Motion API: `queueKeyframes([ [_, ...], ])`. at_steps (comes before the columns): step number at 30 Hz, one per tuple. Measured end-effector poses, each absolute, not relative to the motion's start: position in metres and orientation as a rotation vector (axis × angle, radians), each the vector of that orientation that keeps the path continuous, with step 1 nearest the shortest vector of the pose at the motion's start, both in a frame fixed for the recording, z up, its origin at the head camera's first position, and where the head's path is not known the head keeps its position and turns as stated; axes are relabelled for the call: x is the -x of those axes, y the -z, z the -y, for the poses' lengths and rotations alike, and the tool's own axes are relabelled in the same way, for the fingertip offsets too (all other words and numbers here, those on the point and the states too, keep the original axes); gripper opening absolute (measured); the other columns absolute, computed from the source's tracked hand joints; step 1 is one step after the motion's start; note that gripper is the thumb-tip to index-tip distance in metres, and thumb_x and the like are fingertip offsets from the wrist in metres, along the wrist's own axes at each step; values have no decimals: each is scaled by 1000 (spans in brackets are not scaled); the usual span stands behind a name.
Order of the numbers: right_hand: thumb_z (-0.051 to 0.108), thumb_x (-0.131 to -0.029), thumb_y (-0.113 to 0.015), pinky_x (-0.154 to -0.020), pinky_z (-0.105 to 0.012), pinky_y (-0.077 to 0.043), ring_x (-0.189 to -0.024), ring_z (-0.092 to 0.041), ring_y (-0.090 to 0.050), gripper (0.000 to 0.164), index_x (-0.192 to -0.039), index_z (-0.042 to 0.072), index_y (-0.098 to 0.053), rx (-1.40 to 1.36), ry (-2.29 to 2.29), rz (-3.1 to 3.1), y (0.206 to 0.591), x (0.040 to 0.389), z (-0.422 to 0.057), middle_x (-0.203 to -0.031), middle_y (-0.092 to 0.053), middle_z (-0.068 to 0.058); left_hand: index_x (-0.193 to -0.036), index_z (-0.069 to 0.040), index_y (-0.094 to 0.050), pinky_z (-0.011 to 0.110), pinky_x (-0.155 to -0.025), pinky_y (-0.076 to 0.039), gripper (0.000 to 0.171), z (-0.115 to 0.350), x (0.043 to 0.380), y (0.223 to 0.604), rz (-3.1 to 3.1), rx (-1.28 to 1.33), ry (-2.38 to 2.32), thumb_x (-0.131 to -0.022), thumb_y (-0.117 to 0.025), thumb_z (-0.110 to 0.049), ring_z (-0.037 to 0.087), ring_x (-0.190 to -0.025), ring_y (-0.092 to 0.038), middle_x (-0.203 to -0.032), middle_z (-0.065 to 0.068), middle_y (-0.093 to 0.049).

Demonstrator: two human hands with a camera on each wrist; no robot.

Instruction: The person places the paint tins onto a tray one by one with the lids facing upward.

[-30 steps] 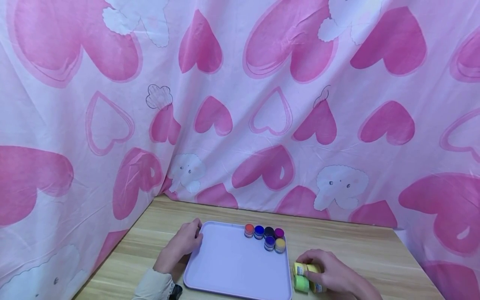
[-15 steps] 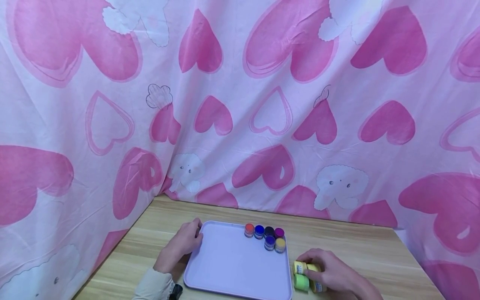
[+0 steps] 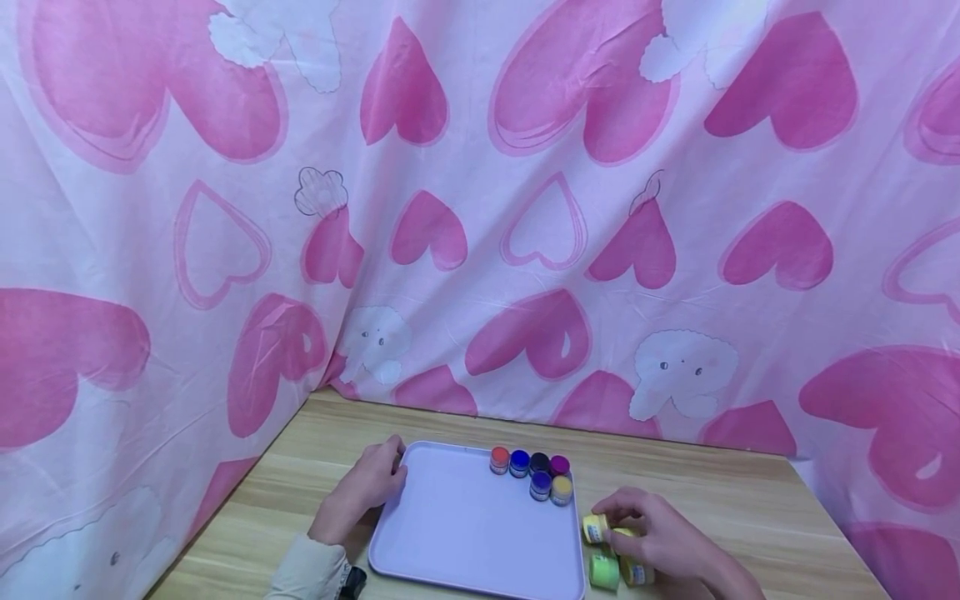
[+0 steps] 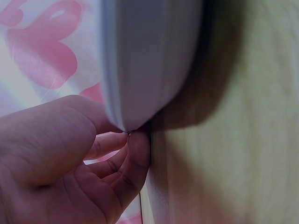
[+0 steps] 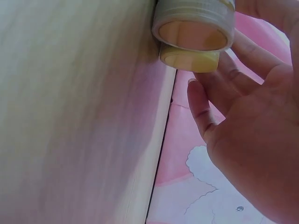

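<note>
My left hand (image 3: 369, 477) grips the left rim of a pale lilac tray (image 3: 465, 533); the left wrist view shows its thumb and curled fingers at the tray's edge (image 4: 140, 60). Just right of the tray, my right hand (image 3: 652, 529) pinches a small yellow paint jar (image 3: 596, 528) between fingers and thumb, tilted and close to the rim. Below that hand stand a light green paint jar (image 3: 604, 572) and another yellow jar (image 3: 637, 572), the latter partly hidden by the hand. In the right wrist view, a clear-bottomed jar (image 5: 194, 30) overlaps a yellow jar (image 5: 191, 60).
Several small paint jars stand in the tray's far right corner, among them a red jar (image 3: 499, 461), a black jar (image 3: 539, 463) and an ochre jar (image 3: 561, 490). A pink heart-print curtain (image 3: 525, 250) hangs behind the wooden table (image 3: 720, 492).
The right hand has raised the pinched yellow jar slightly and shifted it left towards the tray, apart from the green jar. The left hand has stayed on the tray's rim.
</note>
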State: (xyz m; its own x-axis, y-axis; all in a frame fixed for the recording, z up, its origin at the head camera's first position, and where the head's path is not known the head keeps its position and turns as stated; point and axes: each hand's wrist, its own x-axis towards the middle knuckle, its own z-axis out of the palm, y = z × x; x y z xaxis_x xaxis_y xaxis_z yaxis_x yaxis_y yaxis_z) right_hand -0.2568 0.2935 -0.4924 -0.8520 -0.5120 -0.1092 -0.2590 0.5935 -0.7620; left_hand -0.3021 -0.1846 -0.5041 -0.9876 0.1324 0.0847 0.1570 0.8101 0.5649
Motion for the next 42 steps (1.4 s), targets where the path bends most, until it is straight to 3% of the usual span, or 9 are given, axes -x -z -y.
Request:
queueKeyframes([
  [4, 27, -102, -75, -93, -32, -58, -104, -10, -67, 32, -132, 16, -73, 650, 1107, -2550, 490, 259, -292, -124, -72, 1, -118, 0, -62, 32, -64, -49, 20, 185, 305, 506, 2955, 247, 905, -101, -70, -6, 16, -74, -55, -83, 3, -57],
  [8, 31, -103, -75, -85, -22, -56, -102, -10, -66, 31, -131, 18, -74, 635, 1118, -2575, 486, 259, -287, -121, -71, 2, -118, 1, -62, 31, -63, -48, 20, 185, 305, 507, 2955, 253, 904, -101, -70, -6, 16, -73, -55, -82, 4, -57],
  [17, 27, -101, -77, -81, -24, -59, -98, -7, -66, 27, -125, 15, -76, 722, 1209, -2646, 478, 253, -272, -115, -71, 0, -119, 1, -62, 33, -63, -50, 20, 185, 304, 505, 2961, 232, 923, -102, -70, -6, 17, -74, -55, -84, 5, -58],
  [25, 29, -102, -77, -88, -23, -60, -101, -11, -68, 24, -124, 21, -76, 701, 1235, -2635, 474, 256, -261, -117, -71, 0, -120, 1, -62, 34, -65, -51, 21, 184, 302, 503, 2965, 218, 925, -102, -70, -6, 17, -75, -56, -85, 5, -59],
  [33, 31, -101, -79, -94, -35, -63, -108, -17, -69, 28, -127, 22, -76, 653, 1196, -2652, 473, 260, -250, -122, -68, -1, -120, 0, -62, 34, -65, -52, 21, 184, 302, 503, 2959, 222, 939, -102, -70, -6, 18, -76, -57, -87, 6, -60],
  [42, 26, -101, -78, -93, -36, -64, -103, -10, -69, 27, -127, 20, -77, 802, 1142, -2758, 471, 263, -234, -120, -71, 6, -121, 0, -62, 33, -65, -52, 21, 184, 302, 504, 2967, 212, 948, -103, -70, -7, 17, -76, -57, -87, 5, -60],
])
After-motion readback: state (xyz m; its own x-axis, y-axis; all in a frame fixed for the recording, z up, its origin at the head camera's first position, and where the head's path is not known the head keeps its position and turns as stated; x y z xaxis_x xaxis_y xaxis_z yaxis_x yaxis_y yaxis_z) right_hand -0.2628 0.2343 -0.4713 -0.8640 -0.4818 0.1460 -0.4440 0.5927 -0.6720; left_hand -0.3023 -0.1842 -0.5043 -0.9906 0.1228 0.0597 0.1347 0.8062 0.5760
